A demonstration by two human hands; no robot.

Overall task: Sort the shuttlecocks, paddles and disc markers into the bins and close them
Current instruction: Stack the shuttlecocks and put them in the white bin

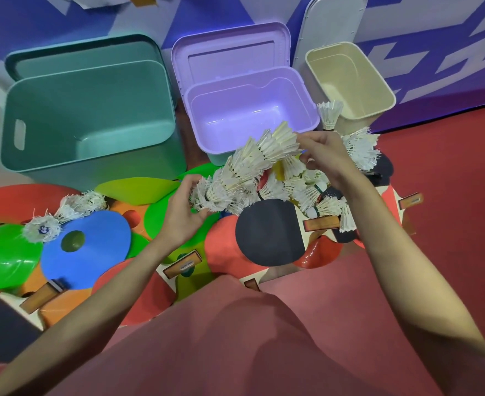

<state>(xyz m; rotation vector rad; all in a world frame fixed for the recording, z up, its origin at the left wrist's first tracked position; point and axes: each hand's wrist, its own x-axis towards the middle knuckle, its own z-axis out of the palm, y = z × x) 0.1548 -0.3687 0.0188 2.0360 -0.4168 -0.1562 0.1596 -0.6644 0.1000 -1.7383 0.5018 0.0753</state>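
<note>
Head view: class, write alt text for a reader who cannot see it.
Both hands, left hand and right hand, hold a nested row of shuttlecocks above scattered paddles and disc markers. Behind stand three open bins: green bin, purple bin, cream bin.

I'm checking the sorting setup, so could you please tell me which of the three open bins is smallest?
The cream plastic bin on the right is smallest; the teal bin and lilac bin are both broader.

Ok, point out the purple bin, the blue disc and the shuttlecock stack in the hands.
purple bin (pixel 195 121): head view, on its left wall.
blue disc (pixel 104 252): head view, on its flat face right of the hole.
shuttlecock stack (pixel 250 164): head view, on the feathers midway along the stack.
</note>
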